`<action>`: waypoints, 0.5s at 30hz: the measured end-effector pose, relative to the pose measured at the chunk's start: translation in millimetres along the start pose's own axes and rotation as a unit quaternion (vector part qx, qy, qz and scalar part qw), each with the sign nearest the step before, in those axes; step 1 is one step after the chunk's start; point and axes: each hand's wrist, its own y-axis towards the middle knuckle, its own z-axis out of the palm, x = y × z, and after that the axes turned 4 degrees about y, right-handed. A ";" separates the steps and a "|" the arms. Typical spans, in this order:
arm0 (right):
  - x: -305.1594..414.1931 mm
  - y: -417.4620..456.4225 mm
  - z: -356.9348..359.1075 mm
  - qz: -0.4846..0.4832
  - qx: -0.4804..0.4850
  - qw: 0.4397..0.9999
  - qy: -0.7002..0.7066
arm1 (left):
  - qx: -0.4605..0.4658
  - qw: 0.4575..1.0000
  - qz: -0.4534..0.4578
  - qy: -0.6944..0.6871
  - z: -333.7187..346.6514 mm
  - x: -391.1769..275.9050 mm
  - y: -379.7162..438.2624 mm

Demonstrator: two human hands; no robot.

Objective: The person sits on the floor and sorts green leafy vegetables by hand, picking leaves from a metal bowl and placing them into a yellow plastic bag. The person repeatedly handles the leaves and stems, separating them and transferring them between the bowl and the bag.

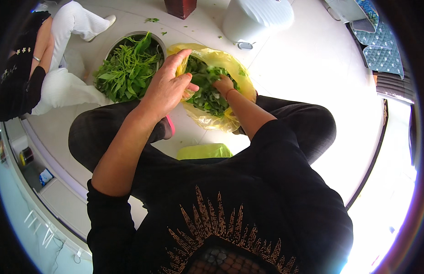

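Observation:
A yellow plastic bag [244,80] stands open on the floor between my knees, filled with leafy greens [203,99]. At its left rim is my left hand [169,84], with the bag's edge between thumb and fingers. My right hand [224,85] reaches down into the bag among the leaves; its fingertips are partly hidden, so its hold cannot be told. Left of the bag, a round metal pot [140,33] is heaped with long green leaves and stems [128,73].
Another person [66,78] in white trousers sits at the left by the pot. A white bin [258,20] and a dark red object [181,7] stand beyond the bag. Leaf scraps [152,20] lie on the tiled floor. A green stool [205,151] is beneath me.

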 end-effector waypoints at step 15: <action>90.7 -76.7 -0.3 -0.168 0.172 0.927 -0.289 | -0.037 0.998 0.041 0.025 -3.7 3.4 -1.0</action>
